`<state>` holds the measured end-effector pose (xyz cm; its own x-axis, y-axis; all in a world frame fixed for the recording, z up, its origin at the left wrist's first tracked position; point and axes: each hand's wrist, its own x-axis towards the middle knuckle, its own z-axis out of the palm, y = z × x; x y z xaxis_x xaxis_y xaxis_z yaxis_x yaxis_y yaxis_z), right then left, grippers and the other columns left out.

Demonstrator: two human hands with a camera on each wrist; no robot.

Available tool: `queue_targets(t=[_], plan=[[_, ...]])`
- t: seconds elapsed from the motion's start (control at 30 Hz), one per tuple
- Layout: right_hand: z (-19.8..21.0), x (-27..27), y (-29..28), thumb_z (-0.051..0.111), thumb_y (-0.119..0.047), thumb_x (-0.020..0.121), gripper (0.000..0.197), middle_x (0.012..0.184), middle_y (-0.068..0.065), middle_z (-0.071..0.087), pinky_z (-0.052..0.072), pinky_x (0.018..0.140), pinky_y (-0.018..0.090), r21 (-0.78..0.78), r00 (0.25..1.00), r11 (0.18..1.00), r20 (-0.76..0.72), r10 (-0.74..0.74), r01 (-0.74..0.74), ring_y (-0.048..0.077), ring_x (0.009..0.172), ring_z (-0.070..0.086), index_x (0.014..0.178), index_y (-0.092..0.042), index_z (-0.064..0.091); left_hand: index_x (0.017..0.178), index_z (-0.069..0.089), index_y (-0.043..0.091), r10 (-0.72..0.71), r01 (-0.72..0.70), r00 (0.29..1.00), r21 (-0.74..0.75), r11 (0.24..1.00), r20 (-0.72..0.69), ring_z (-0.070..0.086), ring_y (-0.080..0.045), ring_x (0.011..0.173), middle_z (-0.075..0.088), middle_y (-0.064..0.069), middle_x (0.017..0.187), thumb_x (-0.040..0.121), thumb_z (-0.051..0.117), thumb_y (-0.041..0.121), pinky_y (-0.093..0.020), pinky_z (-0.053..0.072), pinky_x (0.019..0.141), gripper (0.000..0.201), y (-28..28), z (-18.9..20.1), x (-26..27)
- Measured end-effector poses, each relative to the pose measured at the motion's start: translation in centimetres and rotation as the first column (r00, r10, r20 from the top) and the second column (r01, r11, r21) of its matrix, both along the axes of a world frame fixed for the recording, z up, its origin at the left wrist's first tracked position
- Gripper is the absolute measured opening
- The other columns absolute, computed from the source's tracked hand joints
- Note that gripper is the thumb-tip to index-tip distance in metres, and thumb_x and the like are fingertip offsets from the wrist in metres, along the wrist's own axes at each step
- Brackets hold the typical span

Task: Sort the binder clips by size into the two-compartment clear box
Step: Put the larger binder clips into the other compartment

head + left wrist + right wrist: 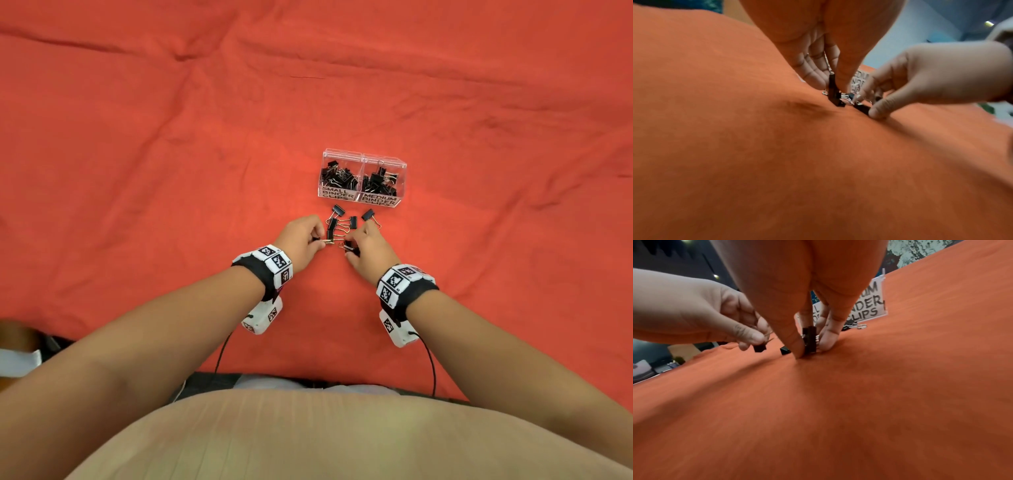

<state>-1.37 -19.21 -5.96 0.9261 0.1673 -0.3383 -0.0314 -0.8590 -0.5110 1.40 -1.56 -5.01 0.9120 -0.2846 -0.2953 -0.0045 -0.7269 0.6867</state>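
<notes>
The clear two-compartment box stands on the red cloth, its left half labelled SMALL and its right half MEDIUM, each holding several black binder clips. Several loose clips lie just in front of it. My left hand pinches a small black clip by its wire handles, low over the cloth. My right hand pinches another black clip between thumb and fingers, with the clip touching the cloth. The two hands are almost touching. In the left wrist view, the left hand holds its clip upright.
The wrinkled red cloth covers the whole table. One loose clip lies right of the pile near the box's MEDIUM label. Another small clip sits between my hands. Cables run from both wrist cameras toward my body.
</notes>
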Motion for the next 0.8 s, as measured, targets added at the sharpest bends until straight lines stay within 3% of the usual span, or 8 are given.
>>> queue_targets(t=[0.07,0.23,0.33,0.43,0.53,0.6,0.67,0.8], plan=[[0.1,-0.3,-0.5,0.067,-0.012,0.079,0.029,0.112,0.011,0.046,0.048,0.088,0.036,0.027,0.999,0.999,0.014,-0.030,0.029,0.026,0.094,0.055,0.106,-0.008,0.057,0.103,0.060,0.010,0.064,-0.065,0.997,-0.020,0.998,-0.032,0.048,-0.016,0.074,0.053,0.001,0.083,0.083,0.067,0.008,-0.028,0.044,0.075,0.021,-0.5,-0.1,0.3],[0.2,-0.8,-1.4,0.069,-0.015,0.076,0.021,0.088,0.002,0.059,0.041,0.075,0.027,0.076,0.996,0.993,-0.025,-0.090,0.092,0.018,0.091,0.050,0.092,-0.015,0.056,0.124,0.054,0.009,-0.052,0.058,0.998,0.128,0.990,-0.043,0.054,-0.027,0.102,0.059,-0.012,0.109,0.088,0.062,0.014,-0.033,0.041,0.093,0.037,-1.6,-0.5,0.9],[0.4,-1.2,-1.6,0.070,-0.013,0.077,0.017,0.084,0.006,0.064,0.039,0.075,0.025,0.130,0.984,0.975,-0.036,-0.175,0.178,0.011,0.084,0.044,0.087,-0.017,0.058,0.123,0.056,0.007,-0.050,0.055,0.998,0.193,0.980,-0.029,0.052,-0.029,0.112,0.057,-0.012,0.118,0.089,0.062,0.018,-0.036,0.040,0.100,0.035,-2.1,-0.8,1.0],[1.8,-0.1,-2.2,0.071,-0.012,0.077,0.013,0.083,0.004,0.067,0.039,0.090,0.032,0.162,0.960,0.947,-0.010,-0.280,0.278,0.012,0.080,0.048,0.086,-0.013,0.062,0.120,0.057,0.006,-0.026,0.031,0.999,0.221,0.975,-0.028,0.051,-0.029,0.116,0.056,-0.013,0.120,0.089,0.063,0.024,-0.037,0.040,0.102,0.036,-2.5,-1.0,1.1],[4.1,2.5,-3.4,0.070,-0.014,0.079,0.012,0.081,-0.004,0.063,0.047,0.074,0.026,0.213,0.922,0.906,0.054,-0.384,0.365,0.012,0.078,0.055,0.085,-0.017,0.061,0.118,0.058,0.005,0.001,0.007,0.999,0.229,0.973,-0.034,0.051,-0.029,0.116,0.056,-0.013,0.121,0.088,0.064,0.027,-0.037,0.041,0.102,0.037,-2.8,-1.1,1.2],[5.5,4.8,-4.3,0.069,-0.014,0.080,0.013,0.081,-0.007,0.060,0.043,0.062,0.017,0.215,0.899,0.890,0.092,-0.428,0.401,0.007,0.073,0.054,0.088,-0.017,0.059,0.114,0.060,0.006,0.004,0.005,0.999,0.229,0.973,-0.042,0.052,-0.030,0.115,0.057,-0.014,0.119,0.088,0.064,0.025,-0.039,0.043,0.101,0.033,-2.9,-1.1,1.2],[6.4,7.0,-5.1,0.069,-0.014,0.080,0.013,0.082,-0.005,0.060,0.041,0.059,0.015,0.198,0.884,0.886,0.131,-0.449,0.420,0.008,0.071,0.054,0.090,-0.016,0.059,0.109,0.061,0.006,0.000,0.010,0.999,0.234,0.972,-0.043,0.053,-0.030,0.111,0.057,-0.014,0.117,0.087,0.065,0.022,-0.039,0.045,0.097,0.027,-2.9,-1.1,1.1],[6.3,9.4,-5.4,0.069,-0.014,0.080,0.016,0.086,0.000,0.061,0.052,0.072,0.030,0.120,0.897,0.909,0.157,-0.414,0.398,0.016,0.078,0.056,0.092,-0.013,0.060,0.096,0.058,0.010,0.012,-0.002,0.999,0.219,0.976,-0.042,0.055,-0.028,0.100,0.056,-0.011,0.110,0.085,0.066,0.019,-0.038,0.048,0.089,0.017,-2.7,-0.8,0.9]])
